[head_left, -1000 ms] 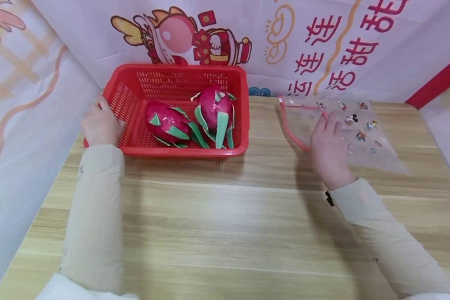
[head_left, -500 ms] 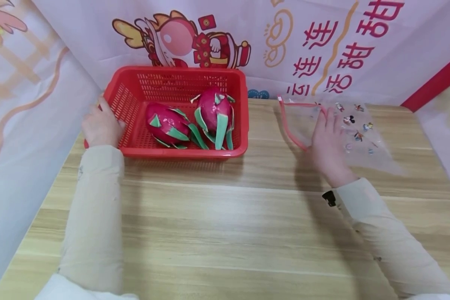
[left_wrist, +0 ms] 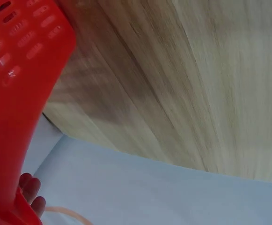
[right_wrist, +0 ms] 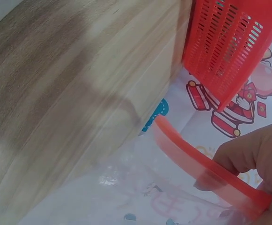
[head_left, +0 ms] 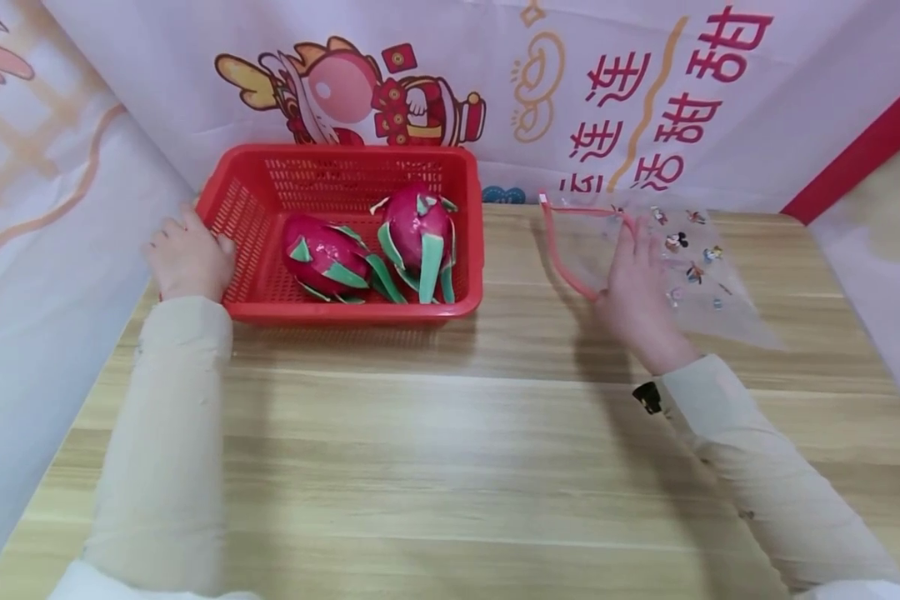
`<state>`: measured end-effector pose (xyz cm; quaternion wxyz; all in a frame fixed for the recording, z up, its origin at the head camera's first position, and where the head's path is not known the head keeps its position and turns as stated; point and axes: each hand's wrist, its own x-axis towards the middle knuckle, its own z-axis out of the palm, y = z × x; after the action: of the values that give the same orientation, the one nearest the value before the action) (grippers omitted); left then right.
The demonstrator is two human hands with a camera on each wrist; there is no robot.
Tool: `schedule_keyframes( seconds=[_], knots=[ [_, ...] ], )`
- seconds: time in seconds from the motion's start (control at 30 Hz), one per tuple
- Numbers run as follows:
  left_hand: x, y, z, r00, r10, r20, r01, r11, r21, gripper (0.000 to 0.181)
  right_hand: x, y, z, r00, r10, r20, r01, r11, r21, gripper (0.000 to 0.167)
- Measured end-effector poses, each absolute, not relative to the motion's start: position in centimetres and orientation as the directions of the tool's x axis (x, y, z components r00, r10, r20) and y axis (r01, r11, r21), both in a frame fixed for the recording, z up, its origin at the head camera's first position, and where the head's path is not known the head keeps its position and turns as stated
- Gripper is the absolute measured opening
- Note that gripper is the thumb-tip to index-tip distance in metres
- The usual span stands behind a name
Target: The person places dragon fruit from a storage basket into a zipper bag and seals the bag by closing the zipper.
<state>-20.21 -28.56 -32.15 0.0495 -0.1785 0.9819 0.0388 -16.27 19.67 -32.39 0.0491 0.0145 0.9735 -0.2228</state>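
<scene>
A red plastic basket (head_left: pixel 352 312) stands at the back left, holding two pink dragon fruits (head_left: pixel 326 254) (head_left: pixel 418 225) with green leaf tips. Around its left rim the left hand (head_left: pixel 190 258) is curled; in the left wrist view its fingertips (left_wrist: pixel 32 190) show past the basket wall (left_wrist: pixel 14 117). To the right lies a clear bag (head_left: pixel 727 304) with small cartoon prints and a red edge strip. The right hand (head_left: pixel 641 300) pinches that strip, as the right wrist view shows with thumb and finger at the red strip (right_wrist: pixel 187 159).
The wooden table (head_left: pixel 420 467) stretches in front of the basket and bag. A white printed cloth (head_left: pixel 525 50) hangs right behind them, and another pale cloth (head_left: pixel 37 275) borders the left side. A red band (head_left: pixel 862 150) runs at the right.
The head view has shifted slightly, so basket, bag and hands all appear a little further left. Both hands keep their places on the basket and the bag.
</scene>
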Motion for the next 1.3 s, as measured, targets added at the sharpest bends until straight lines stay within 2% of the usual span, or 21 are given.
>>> schedule_keyframes(
  seconds=[0.17, 0.33, 0.5, 0.6, 0.8, 0.93, 1.17, 1.3],
  knots=[
    [-20.7, -27.3, -31.4, -0.920, -0.380, -0.097, -0.389, 0.917, 0.090, 0.063, -16.2, 19.5, -32.4, -0.996, -0.002, -0.089, 0.037, 0.896, -0.443, 0.095],
    [-21.6, -24.6, -30.3, -0.899, -0.432, 0.074, -0.404, 0.882, 0.243, 0.057, -16.1, 19.5, -32.5, -0.996, 0.001, -0.087, 0.040, 0.892, -0.450, 0.096],
    [-22.2, -21.3, -29.5, -0.889, -0.421, 0.182, -0.322, 0.856, 0.404, 0.056, -16.1, 19.4, -32.6, -0.997, -0.003, -0.082, 0.035, 0.892, -0.450, 0.097],
    [-22.4, -18.9, -29.4, -0.907, -0.360, 0.219, -0.236, 0.866, 0.441, 0.053, -16.1, 19.5, -32.7, -0.998, -0.010, -0.065, 0.019, 0.899, -0.437, 0.096],
    [-22.0, -14.2, -29.1, -0.968, -0.175, 0.180, -0.087, 0.906, 0.413, 0.049, -16.0, 19.6, -32.8, -1.000, -0.008, -0.030, 0.005, 0.918, -0.396, 0.097],
    [-21.6, -11.7, -29.3, -0.989, -0.081, 0.127, -0.027, 0.927, 0.375, 0.054, -16.0, 19.7, -32.8, -1.000, -0.019, -0.020, -0.010, 0.919, -0.394, 0.096],
    [-20.9, -9.1, -30.3, -1.000, 0.000, 0.019, 0.006, 0.955, 0.297, 0.074, -16.0, 19.5, -33.0, -0.999, -0.009, -0.035, 0.005, 0.920, -0.392, 0.097],
    [-20.7, -8.6, -30.9, -1.000, 0.015, -0.021, 0.010, 0.968, 0.250, 0.078, -15.9, 19.4, -33.0, -0.999, 0.003, -0.050, 0.023, 0.919, -0.394, 0.097]
  ],
)
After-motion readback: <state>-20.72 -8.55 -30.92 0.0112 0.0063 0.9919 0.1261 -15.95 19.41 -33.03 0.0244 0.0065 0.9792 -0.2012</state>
